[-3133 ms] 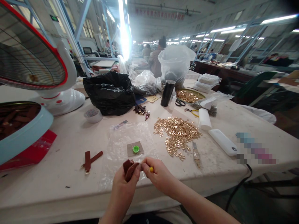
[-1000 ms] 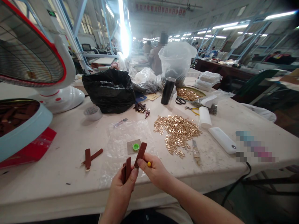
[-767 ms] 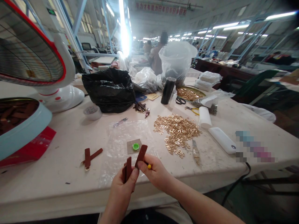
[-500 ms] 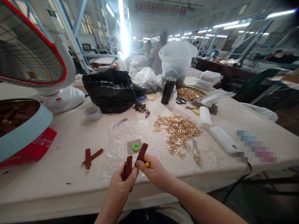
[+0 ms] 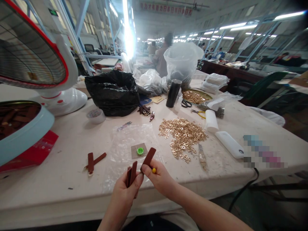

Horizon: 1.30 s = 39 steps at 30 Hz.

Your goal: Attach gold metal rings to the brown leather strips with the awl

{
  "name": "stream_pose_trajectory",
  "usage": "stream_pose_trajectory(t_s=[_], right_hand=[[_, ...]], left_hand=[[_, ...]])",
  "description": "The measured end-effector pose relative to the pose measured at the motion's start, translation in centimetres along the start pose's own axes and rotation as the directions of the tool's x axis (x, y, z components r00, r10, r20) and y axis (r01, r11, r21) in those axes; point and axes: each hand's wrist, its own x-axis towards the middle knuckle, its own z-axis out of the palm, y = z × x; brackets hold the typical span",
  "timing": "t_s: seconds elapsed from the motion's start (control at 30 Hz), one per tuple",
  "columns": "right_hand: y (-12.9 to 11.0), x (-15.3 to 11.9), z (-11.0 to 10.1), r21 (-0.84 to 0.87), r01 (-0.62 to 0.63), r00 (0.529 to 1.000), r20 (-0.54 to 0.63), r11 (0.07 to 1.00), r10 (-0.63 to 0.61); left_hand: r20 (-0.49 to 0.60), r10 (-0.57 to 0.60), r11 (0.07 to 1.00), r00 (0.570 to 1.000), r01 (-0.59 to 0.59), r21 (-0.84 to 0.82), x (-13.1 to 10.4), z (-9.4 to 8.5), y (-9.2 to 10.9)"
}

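Straps (image 5: pixel 133 174) (light, probably pliable) are clasped low by left hand (image 5: pixel 124 191); another strap (image 5: pixel 148 156), angled toward one o'clock, by right hand (image 5: pixel 163 180).

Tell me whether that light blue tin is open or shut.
Open: no lid covers the light blue tin, and brown strips show inside it.

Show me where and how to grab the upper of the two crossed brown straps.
From above, I'd pinch the upper strap across its long edges, near the end opposite its gold ring. It lies flat across the other strap, and that end extends past the crossing. The left hand looks nearer but already holds straps.
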Motion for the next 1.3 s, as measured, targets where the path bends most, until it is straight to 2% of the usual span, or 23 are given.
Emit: stream_pose_trajectory(t_s=[0.17,0.27,0.33,0.43,0.57,0.7,0.77,0.93,1.1,1.3], right_hand=[[0.0,-0.3,-0.5,-0.141,0.110,0.992,0.083,0.984,-0.099],[0.0,-0.2,-0.5,-0.206,0.104,0.994,0.064,0.973,-0.093],[-0.2,0.0,-0.5,-0.127,0.071,0.996,0.055,0.989,-0.065],[-0.5,0.2,-0.3,0.112,-0.039,0.995,0.092,0.993,0.028],[-0.2,0.1,0.0,0.367,-0.231,0.968,0.176,0.901,0.177],[-0.1,-0.1,0.1,0.460,-0.281,0.956,0.209,0.842,0.206],[-0.5,-0.1,0.1,0.418,-0.245,0.967,0.167,0.875,0.191],[-1.0,0.1,0.3,0.205,-0.034,0.999,0.021,0.978,0.030],[-0.5,0.2,0.1,0.075,0.037,0.999,-0.022,0.996,-0.036],[-0.2,0.2,0.3,0.055,0.056,0.998,-0.013,0.997,-0.055]], left_hand=[[0.005,0.025,0.998,1.000,-0.025,0.062,0.4,-0.2,0.1],[0.003,0.046,0.995,0.999,-0.046,0.089,0.4,-0.2,0.1],[0.007,0.056,0.995,0.998,-0.057,0.086,0.2,-0.2,0.1],[0.004,0.073,0.996,0.997,-0.074,0.049,-0.1,0.0,0.2],[-0.016,0.144,0.989,0.989,-0.143,0.035,-0.2,-0.1,0.2],[-0.003,0.187,0.980,0.982,-0.186,0.069,0.0,-0.3,0.0],[0.000,0.184,0.982,0.983,-0.184,0.049,0.1,-0.3,-0.1],[-0.017,0.147,0.989,0.989,-0.147,-0.010,0.1,0.0,0.1],[-0.048,0.130,0.991,0.990,-0.131,-0.015,0.1,0.2,0.0],[-0.059,0.114,0.993,0.992,-0.115,-0.022,0.2,0.7,-0.2]])
